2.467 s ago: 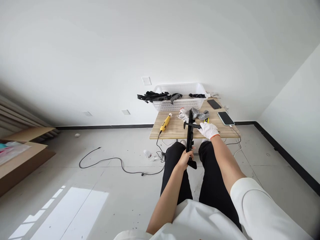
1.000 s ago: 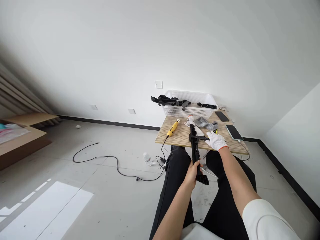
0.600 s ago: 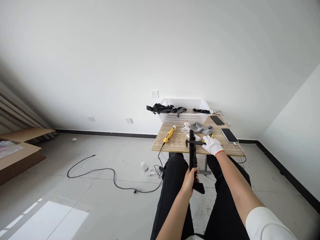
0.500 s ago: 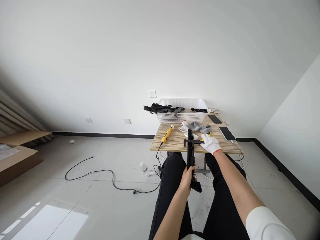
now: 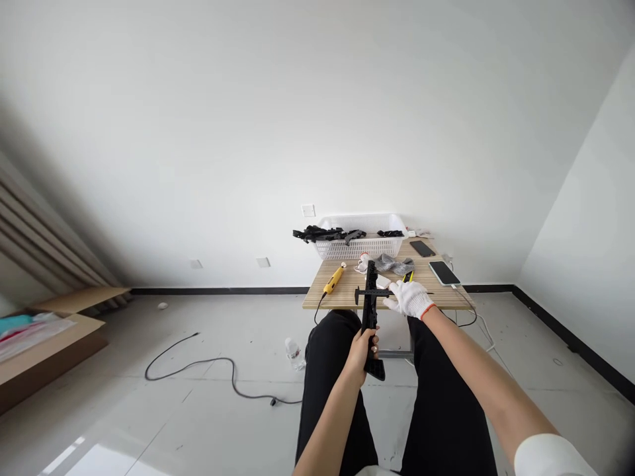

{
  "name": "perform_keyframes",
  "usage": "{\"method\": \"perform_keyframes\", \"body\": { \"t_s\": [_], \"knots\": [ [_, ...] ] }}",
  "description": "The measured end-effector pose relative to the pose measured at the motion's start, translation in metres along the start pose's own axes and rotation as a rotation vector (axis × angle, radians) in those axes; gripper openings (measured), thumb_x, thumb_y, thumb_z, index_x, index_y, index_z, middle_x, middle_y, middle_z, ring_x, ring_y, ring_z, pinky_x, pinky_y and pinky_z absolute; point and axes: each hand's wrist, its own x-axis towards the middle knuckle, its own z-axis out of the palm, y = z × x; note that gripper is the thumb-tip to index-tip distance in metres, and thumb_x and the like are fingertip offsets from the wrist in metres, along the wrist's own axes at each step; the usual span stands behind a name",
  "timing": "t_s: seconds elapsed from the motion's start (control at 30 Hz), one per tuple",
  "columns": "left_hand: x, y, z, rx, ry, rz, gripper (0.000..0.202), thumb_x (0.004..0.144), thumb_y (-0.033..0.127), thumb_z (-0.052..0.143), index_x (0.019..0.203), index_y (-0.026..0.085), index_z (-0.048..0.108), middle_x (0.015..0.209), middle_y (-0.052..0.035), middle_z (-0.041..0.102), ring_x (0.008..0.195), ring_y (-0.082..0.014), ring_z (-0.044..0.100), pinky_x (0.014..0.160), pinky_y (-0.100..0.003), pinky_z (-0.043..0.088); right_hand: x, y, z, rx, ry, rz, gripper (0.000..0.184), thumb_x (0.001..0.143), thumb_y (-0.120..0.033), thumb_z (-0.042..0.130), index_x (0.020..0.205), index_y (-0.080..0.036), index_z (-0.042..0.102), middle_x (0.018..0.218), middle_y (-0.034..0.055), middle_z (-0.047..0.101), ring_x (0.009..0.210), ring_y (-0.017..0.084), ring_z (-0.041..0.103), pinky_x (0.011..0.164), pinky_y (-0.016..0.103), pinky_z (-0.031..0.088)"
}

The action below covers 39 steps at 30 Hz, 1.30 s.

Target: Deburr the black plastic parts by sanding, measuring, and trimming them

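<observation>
My two legs (image 5: pixel 332 370) are closest, in black pants. Over the gap between my knees is the long black part (image 5: pixel 368 318), tilted a bit. My left hand (image 5: pixel 358 350) is bare, and its fingers are wrapped around the low end of this part. The foot of the part sticks out below my hand.

Farther up, the black caliper (image 5: pixel 383 293) goes sideways across the part, near its top end. I cannot tell if its jaws touch the part. My right hand (image 5: pixel 409 299), in a white glove with an orange edge, holds the caliper by its right side.

On the floor by my left knee lies a clear bottle (image 5: pixel 294 352). A long black cord (image 5: pixel 218 360) curls away to the left.

The striped table (image 5: pixel 312 301) is just past my knees. On its left is a yellow tool (image 5: pixel 333 280) with a wire. In the middle sit a small white thing (image 5: pixel 383 282), a loose white glove (image 5: pixel 363 262) and a gray cloth (image 5: pixel 394 266). A yellow and black thing (image 5: pixel 407 276) is just past my right hand. Two phones lie on the right: a plugged-in phone (image 5: pixel 445 273) and, behind it, a dark phone (image 5: pixel 422 248).

At the back, a white basket (image 5: pixel 357 250) holds more black parts (image 5: pixel 317 233). Some poke out over its left end. Behind everything is the white wall (image 5: pixel 248 132).
</observation>
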Motion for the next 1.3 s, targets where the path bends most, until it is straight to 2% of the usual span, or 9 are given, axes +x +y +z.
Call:
{"method": "perform_keyframes", "body": {
  "t_s": [0.17,0.33,0.57,0.73,0.83,1.0,1.13,1.3],
  "knots": [
    [0.004,0.018,0.013,0.057,-0.049,0.045,0.042,0.07,0.03,0.073,0.107,0.013,0.062,0.065,0.0075,0.046,0.048,-0.0039,0.038,0.047,-0.018,0.027,-0.008,0.007,-0.009,0.038,0.07,0.035,0.058,0.104,-0.054,0.024,0.13,-0.016,0.06,0.113,0.0173,0.07,0.097,0.03,0.071,0.078,0.037,0.047],
    [0.01,0.027,0.02,0.091,-0.067,0.069,0.047,0.067,0.033,0.075,0.107,0.013,0.061,0.065,0.008,0.046,0.048,-0.0032,0.036,0.046,-0.018,0.026,-0.007,0.013,0.0,0.102,0.102,0.089,0.054,0.106,-0.05,0.022,0.121,-0.016,0.062,0.107,0.0142,0.072,0.092,0.026,0.072,0.074,0.032,0.044],
    [0.018,0.031,0.01,0.076,-0.056,0.075,0.046,0.066,0.035,0.076,0.104,0.015,0.061,0.064,0.0079,0.047,0.048,-0.0038,0.037,0.046,-0.018,0.025,-0.009,0.011,0.01,0.223,0.094,0.105,0.049,0.105,-0.053,0.033,0.125,-0.02,0.063,0.109,0.0115,0.076,0.094,0.023,0.073,0.072,0.028,0.04],
    [0.024,0.039,0.004,0.1,-0.065,0.064,0.044,0.068,0.036,0.075,0.104,0.015,0.06,0.066,0.0077,0.047,0.049,-0.0032,0.036,0.047,-0.017,0.026,0.004,0.012,0.005,0.317,0.117,0.158,0.05,0.106,-0.054,0.029,0.108,-0.023,0.069,0.094,0.007,0.077,0.084,0.02,0.072,0.066,0.028,0.035],
    [0.027,0.05,0.003,0.116,-0.072,0.055,0.041,0.07,0.035,0.075,0.102,0.015,0.061,0.067,0.0072,0.047,0.049,-0.0029,0.036,0.047,-0.017,0.026,0.015,0.015,0.002,0.375,0.126,0.177,0.049,0.105,-0.058,0.032,0.105,-0.024,0.069,0.088,0.0049,0.077,0.08,0.019,0.071,0.064,0.028,0.034],
    [0.029,0.063,-0.004,0.137,-0.081,0.068,0.039,0.075,0.037,0.073,0.105,0.015,0.063,0.069,0.0065,0.049,0.05,-0.0027,0.037,0.046,-0.017,0.027,0.026,0.022,0.002,0.538,0.089,0.153,0.046,0.101,-0.062,0.041,0.103,-0.026,0.07,0.093,0.003,0.076,0.084,0.019,0.069,0.067,0.027,0.036],
    [0.024,0.061,-0.011,0.153,-0.063,0.036,0.033,0.084,0.037,0.07,0.108,0.016,0.064,0.073,0.0056,0.05,0.05,-0.0024,0.038,0.048,-0.018,0.031,0.024,0.023,0.002,0.712,-0.028,0.161,0.041,0.094,-0.063,0.054,0.093,-0.026,0.071,0.081,0.0009,0.072,0.073,0.018,0.063,0.064,0.027,0.036],
    [0.015,0.058,-0.017,0.213,-0.043,0.035,0.027,0.09,0.035,0.065,0.111,0.017,0.064,0.073,0.0058,0.049,0.05,-0.0034,0.04,0.05,-0.02,0.034,0.014,0.021,0.0,0.885,-0.122,0.083,0.038,0.095,-0.059,0.055,0.087,-0.024,0.068,0.074,-0.0005,0.068,0.068,0.015,0.061,0.063,0.026,0.041]
  ]
}}
